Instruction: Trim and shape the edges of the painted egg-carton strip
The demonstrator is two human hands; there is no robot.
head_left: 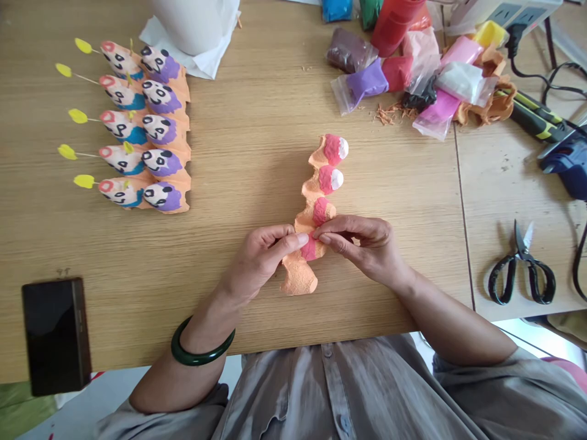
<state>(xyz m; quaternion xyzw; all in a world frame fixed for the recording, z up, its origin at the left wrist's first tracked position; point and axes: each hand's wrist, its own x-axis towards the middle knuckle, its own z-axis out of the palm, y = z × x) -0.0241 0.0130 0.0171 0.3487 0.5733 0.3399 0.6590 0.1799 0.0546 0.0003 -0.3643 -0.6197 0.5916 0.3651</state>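
Observation:
An orange egg carton strip [299,278] lies on the table in front of me, its row of cups running away from my body. Pink clay [324,211] covers part of several cups, and the two farthest also carry white clay tips [337,179]. The nearest cup is bare. My left hand [263,260] grips the strip's left side, thumb on the pink clay of the second-nearest cup. My right hand [367,247] pinches at that same cup from the right, thumb and forefinger together. Whatever sits between those fingertips is too hidden to make out.
Decorated carton cups with faces and yellow-tipped sticks [142,122] stand at the left. A phone [55,336] lies near the front left edge, scissors [521,269] at the right. Bags of coloured clay [367,82], a power strip [504,15] and a white container [192,24] are farther back.

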